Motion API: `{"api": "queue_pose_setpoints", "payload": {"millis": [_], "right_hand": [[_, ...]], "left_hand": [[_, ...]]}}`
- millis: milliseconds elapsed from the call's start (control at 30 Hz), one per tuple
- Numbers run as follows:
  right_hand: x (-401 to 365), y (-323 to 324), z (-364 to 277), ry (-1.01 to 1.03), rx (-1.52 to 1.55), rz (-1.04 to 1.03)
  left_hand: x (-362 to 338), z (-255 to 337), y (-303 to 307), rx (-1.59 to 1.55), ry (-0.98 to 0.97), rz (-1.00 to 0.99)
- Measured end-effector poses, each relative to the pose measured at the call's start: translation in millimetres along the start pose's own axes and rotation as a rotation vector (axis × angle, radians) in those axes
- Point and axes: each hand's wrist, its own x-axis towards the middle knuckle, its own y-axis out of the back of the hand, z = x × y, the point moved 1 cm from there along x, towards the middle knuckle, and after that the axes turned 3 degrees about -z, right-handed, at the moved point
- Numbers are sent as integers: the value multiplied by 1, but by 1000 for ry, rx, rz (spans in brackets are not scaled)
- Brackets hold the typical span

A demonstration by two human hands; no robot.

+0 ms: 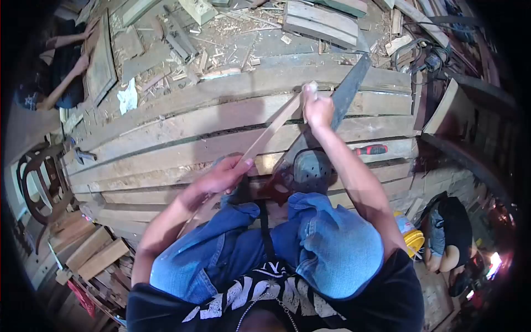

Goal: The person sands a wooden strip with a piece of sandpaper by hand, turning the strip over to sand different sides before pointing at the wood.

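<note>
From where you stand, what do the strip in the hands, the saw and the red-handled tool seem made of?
Strip: bare wood, probably unvarnished, being pale and matt.
Saw: likely steel, its blade grey and flat; the reddish handle could be wood or plastic.
Red-handled tool: probably plastic handle, judging by its bright red-and-black colouring.

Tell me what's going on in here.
The person's left hand holds a long, thin wooden strip, and the right hand has its far end. A hand saw lies slanted across the wooden planks, neither hand on its handle. A red-handled tool lies off to the right. At far left, another person's hands are at a board.
</note>
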Motion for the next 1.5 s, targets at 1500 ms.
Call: {"api": "queue_pose_setpoints", "payload": {"millis": [1500], "right_hand": [[22,-19,-23,66,94,-1]], "left_hand": [[-10,2,11,54,-72,103]]}}
